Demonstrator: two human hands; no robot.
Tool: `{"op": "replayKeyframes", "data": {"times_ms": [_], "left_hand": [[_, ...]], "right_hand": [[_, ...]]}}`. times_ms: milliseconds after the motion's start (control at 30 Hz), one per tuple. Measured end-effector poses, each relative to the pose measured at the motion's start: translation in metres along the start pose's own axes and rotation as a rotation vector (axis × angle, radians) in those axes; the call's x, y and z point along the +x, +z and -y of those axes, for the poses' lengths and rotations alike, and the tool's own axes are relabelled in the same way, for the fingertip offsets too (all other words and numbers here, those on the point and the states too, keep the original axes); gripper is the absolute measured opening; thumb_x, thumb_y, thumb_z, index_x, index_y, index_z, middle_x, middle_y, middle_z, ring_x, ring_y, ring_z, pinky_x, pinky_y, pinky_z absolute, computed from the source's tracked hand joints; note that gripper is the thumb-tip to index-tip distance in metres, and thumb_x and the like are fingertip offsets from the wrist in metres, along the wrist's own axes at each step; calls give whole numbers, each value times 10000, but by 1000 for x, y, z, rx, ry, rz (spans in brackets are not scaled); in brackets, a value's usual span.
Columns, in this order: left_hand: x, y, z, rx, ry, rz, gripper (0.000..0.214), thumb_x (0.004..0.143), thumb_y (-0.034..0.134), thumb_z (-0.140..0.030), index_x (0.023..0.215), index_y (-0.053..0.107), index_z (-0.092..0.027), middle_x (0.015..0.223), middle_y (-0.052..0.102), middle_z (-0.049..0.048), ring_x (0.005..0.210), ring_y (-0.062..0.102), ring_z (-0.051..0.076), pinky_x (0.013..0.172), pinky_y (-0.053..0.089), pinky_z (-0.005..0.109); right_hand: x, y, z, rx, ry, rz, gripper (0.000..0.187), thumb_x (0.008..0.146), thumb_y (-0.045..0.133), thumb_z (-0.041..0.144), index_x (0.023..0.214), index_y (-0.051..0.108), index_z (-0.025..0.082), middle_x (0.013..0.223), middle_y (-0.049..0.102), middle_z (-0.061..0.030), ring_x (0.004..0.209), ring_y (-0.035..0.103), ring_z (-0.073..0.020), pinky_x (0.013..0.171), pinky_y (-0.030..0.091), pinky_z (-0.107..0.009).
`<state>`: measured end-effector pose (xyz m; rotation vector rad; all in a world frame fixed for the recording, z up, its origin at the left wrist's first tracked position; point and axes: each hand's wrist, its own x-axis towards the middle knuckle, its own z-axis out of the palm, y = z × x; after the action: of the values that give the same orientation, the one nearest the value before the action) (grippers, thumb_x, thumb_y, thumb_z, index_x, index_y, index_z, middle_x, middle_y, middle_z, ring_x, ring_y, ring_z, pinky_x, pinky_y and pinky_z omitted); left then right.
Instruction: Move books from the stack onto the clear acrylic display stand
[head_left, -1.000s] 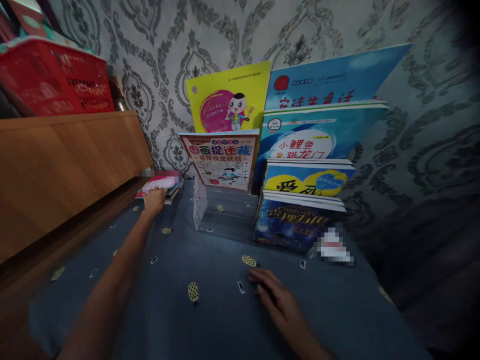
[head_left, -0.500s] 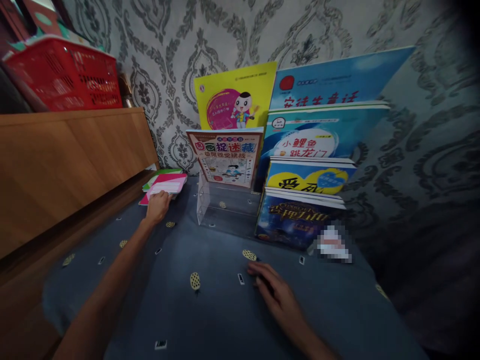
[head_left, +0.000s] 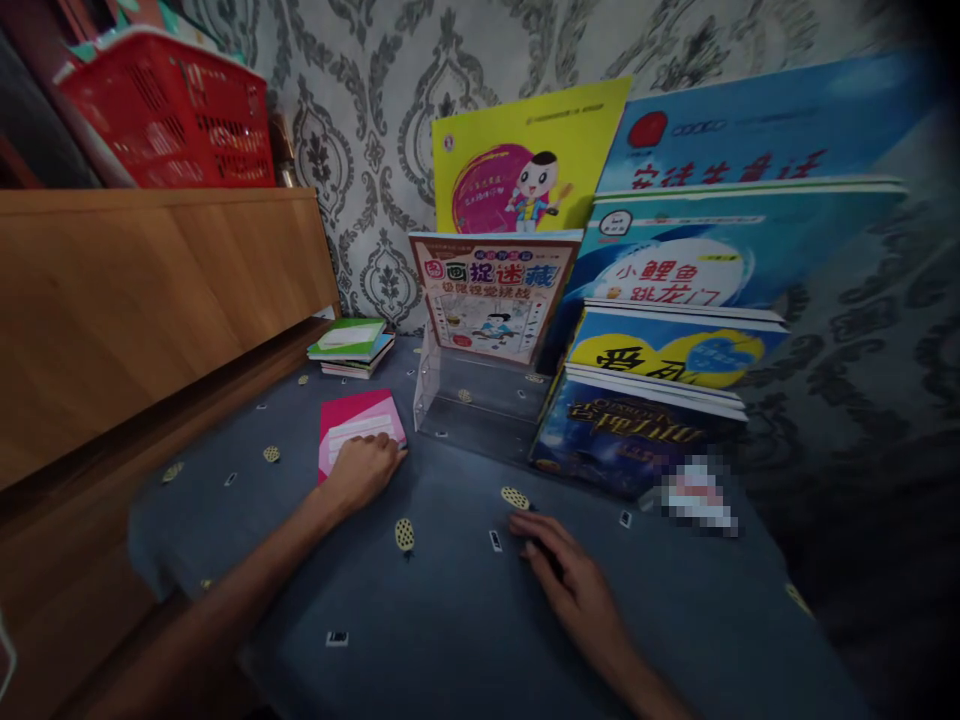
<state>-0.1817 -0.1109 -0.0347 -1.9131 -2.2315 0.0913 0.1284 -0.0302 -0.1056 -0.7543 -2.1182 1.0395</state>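
Note:
My left hand (head_left: pixel 364 470) grips the near edge of a pink booklet (head_left: pixel 356 425) that lies flat on the blue patterned cloth (head_left: pixel 450 600). Behind it, a small stack of booklets with a green one on top (head_left: pixel 351 342) sits by the wall. My right hand (head_left: pixel 574 585) rests flat on the cloth with its fingers stretched out, holding nothing. A clear acrylic stand (head_left: pixel 472 400) stands just right of the pink booklet and holds a picture book (head_left: pixel 491 295).
Several children's books (head_left: pixel 660 300) stand in tiers against the patterned wall at the right. A wooden board (head_left: pixel 150 300) runs along the left, with a red basket (head_left: pixel 180 110) on top of it.
My left hand has pulled the pink booklet off the stack and slid it toward me across the cloth. The right hand has stayed put. The view has shifted left.

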Motion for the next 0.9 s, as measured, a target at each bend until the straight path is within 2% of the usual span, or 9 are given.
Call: {"op": "replayKeyframes", "data": {"times_ms": [100, 167, 233, 300, 333, 433, 500, 667, 900], "left_hand": [[-5, -6, -13, -86, 104, 30, 542, 1051, 311, -517, 896, 709, -183, 901, 732, 131, 870, 711, 238, 747, 487, 329], [1, -8, -5, -125, 123, 24, 557, 1048, 303, -540, 862, 698, -195, 897, 732, 114, 879, 700, 231, 774, 481, 324], [12, -4, 14, -126, 50, -4, 505, 1057, 308, -497, 927, 694, -199, 991, 729, 110, 943, 685, 229, 823, 477, 321], [25, 4, 40, -118, -98, -28, 404, 1057, 336, -426, 1071, 671, -200, 1151, 700, 113, 1059, 655, 227, 883, 474, 316], [31, 10, 53, -107, -172, -34, 389, 1043, 372, -446, 1137, 653, -195, 1224, 674, 123, 1121, 631, 244, 919, 473, 331], [40, 29, 85, -165, -309, 17, 509, 999, 431, -544, 1325, 573, -179, 1314, 644, 138, 1186, 608, 282, 1000, 463, 390], [40, 39, 94, -176, -317, 23, 544, 999, 416, -547, 1366, 553, -170, 1337, 638, 151, 1209, 603, 293, 1041, 444, 413], [28, 45, 89, -138, -318, -8, 553, 989, 408, -557, 1346, 579, -171, 1325, 636, 152, 1237, 578, 319, 1016, 459, 434], [5, 33, 60, -53, -307, -5, 513, 990, 393, -539, 1296, 609, -188, 1299, 633, 159, 1204, 571, 330, 959, 482, 464]], "right_hand": [[0, 0, 2, -16, 5, 6, 345, 989, 473, 395, 1143, 733, 227, 1268, 695, -133, 1166, 667, -279, 1018, 543, -497], [-1, 1, 4, -25, 1, -11, 330, 987, 474, 377, 1121, 735, 226, 1267, 693, -132, 1176, 661, -278, 1023, 535, -495], [0, 2, 6, -25, -14, -23, 320, 984, 471, 356, 1108, 735, 224, 1250, 696, -132, 1174, 661, -278, 1016, 537, -491], [0, 3, 7, -18, -30, -18, 314, 986, 468, 339, 1107, 732, 220, 1235, 701, -131, 1155, 669, -274, 999, 547, -483], [0, 3, 7, -17, -36, -17, 310, 985, 470, 332, 1107, 732, 218, 1231, 702, -131, 1147, 672, -273, 995, 550, -483], [0, 4, 8, -27, -50, -35, 304, 984, 470, 308, 1112, 729, 213, 1228, 702, -130, 1142, 672, -267, 1000, 544, -489], [-1, 4, 9, -35, -57, -43, 304, 985, 463, 285, 1118, 726, 210, 1223, 703, -127, 1145, 669, -259, 1006, 539, -482], [-2, 2, 16, -63, -77, -21, 314, 979, 460, 217, 1160, 716, 212, 1238, 692, -119, 1156, 663, -240, 1023, 527, -460], [-2, 2, 17, -72, -121, -33, 320, 965, 459, 157, 1165, 703, 214, 1212, 688, -111, 1126, 670, -234, 994, 549, -447]]}}
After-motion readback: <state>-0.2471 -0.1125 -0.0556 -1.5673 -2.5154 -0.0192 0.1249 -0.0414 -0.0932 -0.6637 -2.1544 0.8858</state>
